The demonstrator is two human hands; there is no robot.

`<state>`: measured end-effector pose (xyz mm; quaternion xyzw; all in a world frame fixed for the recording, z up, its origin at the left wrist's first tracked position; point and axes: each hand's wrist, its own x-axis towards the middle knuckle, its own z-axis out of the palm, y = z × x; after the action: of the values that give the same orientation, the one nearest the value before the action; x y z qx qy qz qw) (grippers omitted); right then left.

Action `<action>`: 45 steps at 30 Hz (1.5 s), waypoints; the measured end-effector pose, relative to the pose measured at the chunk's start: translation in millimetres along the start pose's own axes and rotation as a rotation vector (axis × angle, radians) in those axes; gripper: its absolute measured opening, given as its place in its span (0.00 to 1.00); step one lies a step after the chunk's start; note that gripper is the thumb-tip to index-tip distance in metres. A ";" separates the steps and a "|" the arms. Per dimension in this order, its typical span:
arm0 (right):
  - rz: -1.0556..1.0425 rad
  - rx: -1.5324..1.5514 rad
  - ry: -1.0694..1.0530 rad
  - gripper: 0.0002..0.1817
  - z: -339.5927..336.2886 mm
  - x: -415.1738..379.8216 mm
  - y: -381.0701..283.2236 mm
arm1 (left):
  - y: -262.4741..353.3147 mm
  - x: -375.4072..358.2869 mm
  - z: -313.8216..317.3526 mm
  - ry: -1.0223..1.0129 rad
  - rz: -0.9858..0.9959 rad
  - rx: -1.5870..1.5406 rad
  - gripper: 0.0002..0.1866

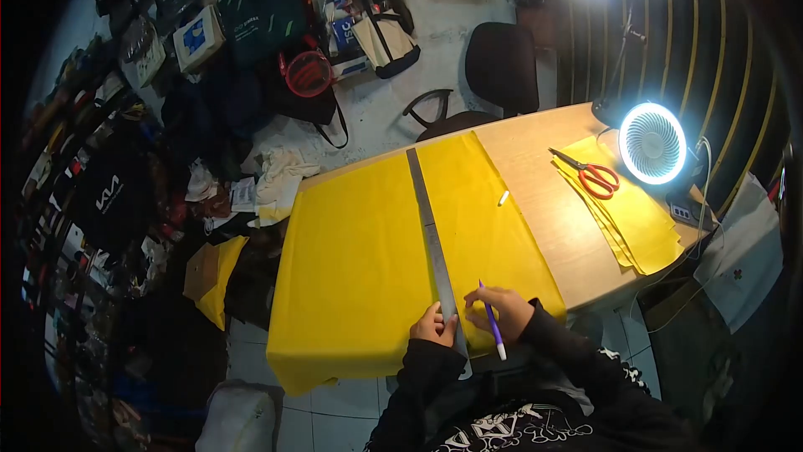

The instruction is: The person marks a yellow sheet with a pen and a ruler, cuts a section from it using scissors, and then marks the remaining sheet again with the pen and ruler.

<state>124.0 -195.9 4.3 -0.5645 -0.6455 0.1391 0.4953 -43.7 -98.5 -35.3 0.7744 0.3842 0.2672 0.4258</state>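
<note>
A large yellow sheet (360, 260) covers much of the wooden table and hangs over its near edge. Across it, from the far edge to the near one, lies a long dark metal ruler (429, 226). My left hand (435, 326) grips the ruler near its close end, fingers on its left side. Just right of the ruler, my right hand (502, 311) holds a purple pen (493, 324) between its fingers, above the sheet. A small white piece (503, 198) lies on the sheet's right part.
Red-handled scissors (598, 180) lie on folded yellow fabric (640, 230) at the table's right. Behind them stands a lit round fan (652, 143). A dark chair (502, 67) is beyond the far edge. Bags and clutter cover the floor at left.
</note>
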 end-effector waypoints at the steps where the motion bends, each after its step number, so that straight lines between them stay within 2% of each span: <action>1: 0.044 -0.018 -0.020 0.13 -1.0 -6.5 -8.8 | 2.5 -2.2 -0.5 -0.005 0.010 0.020 0.23; 4: 0.146 -0.076 0.044 0.13 -1.1 -26.4 -39.8 | 18.9 -5.6 -7.0 0.000 0.092 0.185 0.26; 6: 0.276 -0.004 0.097 0.13 0.1 -39.3 -57.3 | 23.8 -7.0 -11.0 -0.051 0.068 0.192 0.26; 7: 0.237 -0.006 0.134 0.14 3.8 -47.6 -54.9 | 26.4 -7.6 -12.5 -0.077 0.056 0.196 0.27; 11: 0.383 0.063 0.119 0.15 8.6 -66.6 -67.7 | 38.8 -15.2 -16.4 -0.070 0.043 0.187 0.26; 14: 0.442 0.255 0.088 0.15 12.7 -72.5 -68.7 | 40.5 -16.4 -17.7 -0.097 -0.002 0.172 0.27; 18: 0.620 0.887 0.113 0.14 32.0 -82.8 -56.8 | 37.6 -15.9 -21.2 -0.123 -0.029 0.147 0.25; 21: 0.678 0.956 0.068 0.15 35.6 -84.1 -51.9 | 42.5 -16.4 -23.5 -0.122 -0.043 0.123 0.24; 25: 0.688 0.938 -0.002 0.15 39.1 -87.0 -46.7 | 38.9 -16.6 -22.2 -0.076 0.041 0.090 0.23; 31: 0.671 1.004 0.027 0.13 48.1 -93.9 -41.2 | 40.8 -9.0 -26.3 -0.118 -0.026 0.160 0.21; 35: 0.669 1.020 0.022 0.12 50.1 -94.0 -40.8 | 22.8 7.2 -25.5 0.083 0.196 0.454 0.19; 38: 0.676 1.039 0.040 0.12 51.8 -95.6 -40.6 | 15.8 23.2 -22.0 0.234 0.328 0.465 0.20; 45: 0.655 1.045 0.049 0.12 54.4 -98.5 -39.4 | 10.5 26.7 -15.8 0.200 0.268 0.527 0.22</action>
<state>44.8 -273.4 -39.7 -0.4191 -0.2733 0.5689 0.6527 -36.5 -72.9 -16.0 0.8718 0.3748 0.2870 0.1312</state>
